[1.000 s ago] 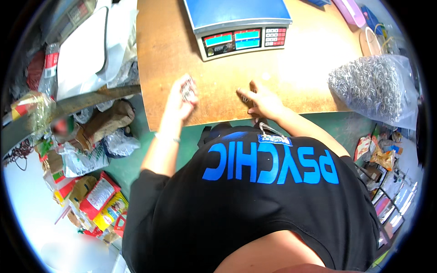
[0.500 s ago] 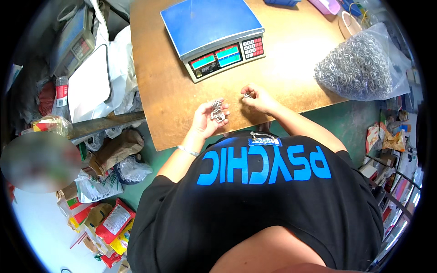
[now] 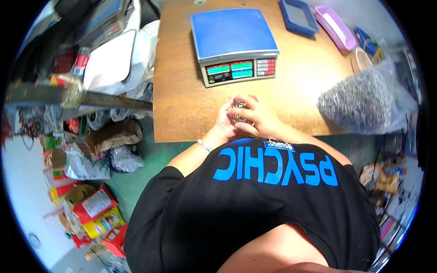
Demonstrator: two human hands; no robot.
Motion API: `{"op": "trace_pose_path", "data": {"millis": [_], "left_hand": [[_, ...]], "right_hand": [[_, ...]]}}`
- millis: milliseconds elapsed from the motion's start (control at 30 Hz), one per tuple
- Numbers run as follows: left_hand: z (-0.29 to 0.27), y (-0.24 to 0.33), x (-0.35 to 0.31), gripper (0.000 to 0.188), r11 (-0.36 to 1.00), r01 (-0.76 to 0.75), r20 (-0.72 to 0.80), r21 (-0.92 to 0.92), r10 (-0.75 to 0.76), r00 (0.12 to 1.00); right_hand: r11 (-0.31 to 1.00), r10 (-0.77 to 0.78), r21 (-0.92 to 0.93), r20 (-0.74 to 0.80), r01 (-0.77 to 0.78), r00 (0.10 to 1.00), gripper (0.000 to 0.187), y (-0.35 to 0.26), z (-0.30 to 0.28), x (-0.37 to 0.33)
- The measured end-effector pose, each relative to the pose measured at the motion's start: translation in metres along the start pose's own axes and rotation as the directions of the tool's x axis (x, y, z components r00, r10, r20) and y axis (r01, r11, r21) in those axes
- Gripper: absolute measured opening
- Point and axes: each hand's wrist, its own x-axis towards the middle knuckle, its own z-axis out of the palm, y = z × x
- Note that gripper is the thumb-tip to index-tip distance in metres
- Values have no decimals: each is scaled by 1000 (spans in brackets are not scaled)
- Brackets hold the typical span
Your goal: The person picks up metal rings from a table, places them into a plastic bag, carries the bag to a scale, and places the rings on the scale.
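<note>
My two hands meet above the table's near edge, in front of the scale. Cupped in my left hand (image 3: 223, 122) is a small clump of silvery metal rings (image 3: 239, 110). My right hand (image 3: 263, 117) closes over the same clump from the other side, its fingers bent across the top. Part of the clump is hidden behind the fingers. A clear plastic bag (image 3: 398, 109) full of similar metal rings rests on the right near corner of the table. Just beyond my hands stands a counting scale (image 3: 236, 36) with a blue plate and lit green displays.
The wooden table (image 3: 177, 100) carries a blue tray (image 3: 298, 18) and a pink basket (image 3: 335, 28) at the far right. Left of it, a shelf holds a white board (image 3: 110, 59) and a bottle (image 3: 82, 60). Bags and packages (image 3: 95, 204) lie low at the left.
My hands were apart, the left open-palmed under the metal rings and the right pinching a small metal piece. They have come together around the clump. The view has shifted, showing more of the table's far side.
</note>
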Motion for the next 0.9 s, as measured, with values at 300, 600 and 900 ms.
{"op": "trace_pose_path", "data": {"millis": [300, 600, 900], "left_hand": [[50, -2, 12, 24, -348, -399, 487, 848, 809, 330], [41, 16, -5, 55, -699, -151, 691, 699, 605, 395], [-60, 156, 61, 45, 97, -110, -19, 989, 828, 560]], "right_hand": [[-586, 481, 765, 593, -266, 646, 56, 33, 44, 22], [-517, 666, 828, 549, -219, 505, 53, 63, 36, 15], [-642, 463, 696, 687, -323, 560, 46, 56, 31, 24]]}}
